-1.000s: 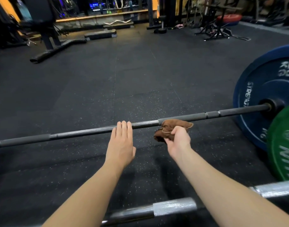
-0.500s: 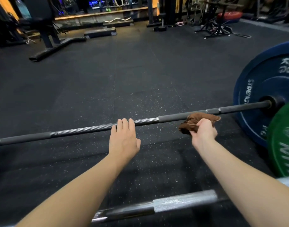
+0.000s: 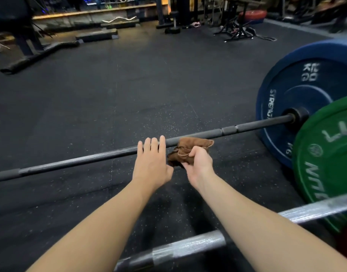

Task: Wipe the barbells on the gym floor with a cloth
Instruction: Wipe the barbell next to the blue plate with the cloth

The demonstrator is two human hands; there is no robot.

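A dark barbell bar [image 3: 80,160] runs across the black rubber floor, ending in a blue plate [image 3: 298,89] at the right. My left hand [image 3: 152,161] lies flat with straight fingers resting on the bar's middle. Just to its right, my right hand [image 3: 198,164] grips a crumpled brown cloth [image 3: 190,146] that presses against the bar. A second, silver barbell [image 3: 188,246] lies nearer to me under my forearms, carrying a green plate [image 3: 325,158].
Black speckled floor [image 3: 109,99] stretches ahead. At the back stand a bench frame [image 3: 27,42], low step platforms [image 3: 96,35], a curl bar [image 3: 119,19] and a rack with a red plate [image 3: 251,15].
My right hand has slid the cloth back left along the bar, now close beside my left hand. Half a second ago it was further right. The left hand stayed on the bar.
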